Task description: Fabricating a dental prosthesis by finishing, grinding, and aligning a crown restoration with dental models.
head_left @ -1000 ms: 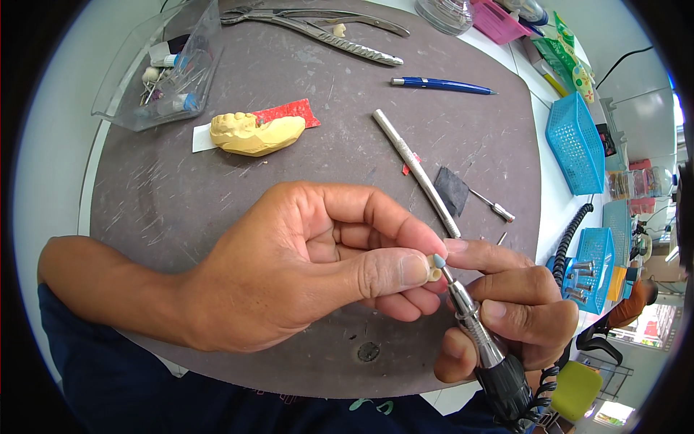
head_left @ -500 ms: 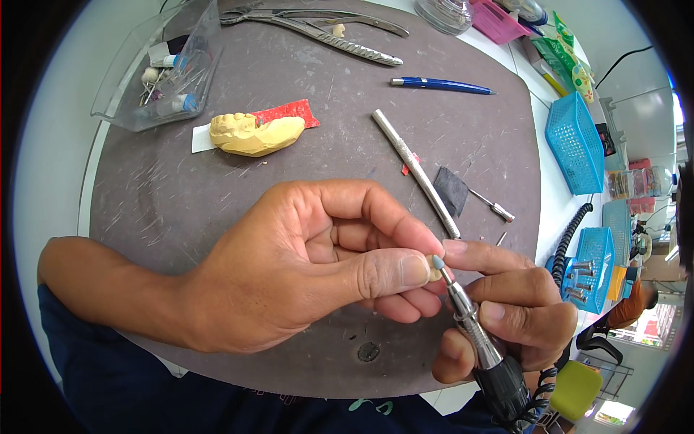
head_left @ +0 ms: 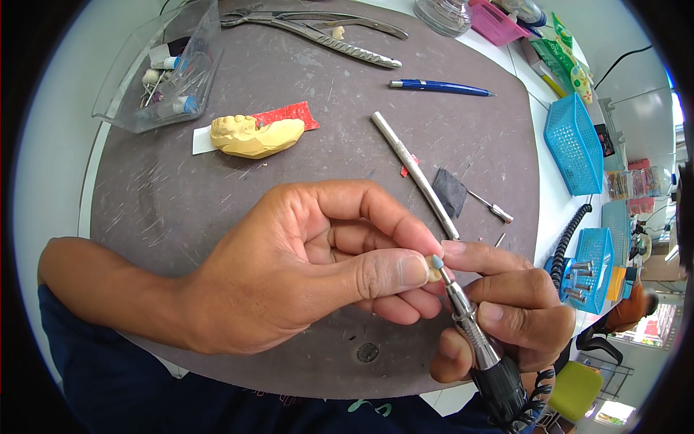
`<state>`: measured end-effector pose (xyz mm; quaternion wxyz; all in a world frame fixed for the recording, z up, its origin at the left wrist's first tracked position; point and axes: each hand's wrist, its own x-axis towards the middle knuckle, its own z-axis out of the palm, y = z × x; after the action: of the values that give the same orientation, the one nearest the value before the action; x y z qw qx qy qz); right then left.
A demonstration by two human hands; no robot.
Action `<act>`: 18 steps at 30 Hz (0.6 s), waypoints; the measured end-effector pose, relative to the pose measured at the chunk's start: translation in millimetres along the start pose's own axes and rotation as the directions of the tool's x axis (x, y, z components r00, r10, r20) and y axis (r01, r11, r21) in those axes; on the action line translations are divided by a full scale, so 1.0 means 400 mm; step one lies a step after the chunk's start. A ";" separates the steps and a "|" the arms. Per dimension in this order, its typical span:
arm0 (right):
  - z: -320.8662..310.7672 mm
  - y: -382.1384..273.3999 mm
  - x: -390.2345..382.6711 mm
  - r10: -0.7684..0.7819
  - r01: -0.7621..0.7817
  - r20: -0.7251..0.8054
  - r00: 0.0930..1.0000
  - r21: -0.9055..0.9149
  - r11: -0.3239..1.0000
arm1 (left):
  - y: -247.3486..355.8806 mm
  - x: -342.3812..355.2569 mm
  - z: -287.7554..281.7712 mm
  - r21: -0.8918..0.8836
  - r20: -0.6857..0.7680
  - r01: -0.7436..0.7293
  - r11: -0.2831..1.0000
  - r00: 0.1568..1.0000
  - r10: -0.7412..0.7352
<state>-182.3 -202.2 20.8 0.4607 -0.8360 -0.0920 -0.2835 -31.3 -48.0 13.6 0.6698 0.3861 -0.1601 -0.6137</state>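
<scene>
Tooth-like piece is turning slightly since earlier, apparently offering the bit another face; left fingers are closely pinching it, right fingers gripping the handpiece beside it.

The scratched grey desk carries a clear box at its far left corner, pliers along the far edge, a yellow cast toward the left edge, and, nearer the right edge, a blue pen, metal rod and black square.

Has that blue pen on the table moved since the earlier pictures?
No. The blue pen keeps its place and angle on the brown board, judged against the metal pliers.
</scene>
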 end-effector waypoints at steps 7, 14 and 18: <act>0.002 0.000 0.002 -0.009 0.010 -0.024 1.000 0.019 1.000 | 0.001 0.000 0.000 -0.011 0.007 0.009 1.000 1.000 -0.009; -0.014 0.001 -0.002 -0.016 0.028 0.124 0.992 -0.094 0.995 | -0.001 0.000 0.001 -0.013 0.009 -0.010 1.000 1.000 0.010; -0.017 -0.005 -0.003 0.011 0.003 0.138 0.990 -0.103 0.995 | 0.000 0.000 0.001 -0.006 0.003 -0.007 1.000 1.000 0.007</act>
<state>-186.9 -206.6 24.3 0.4102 -0.8764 -0.1075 -0.2284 -31.8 -47.9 13.9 0.6729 0.3826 -0.1608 -0.6123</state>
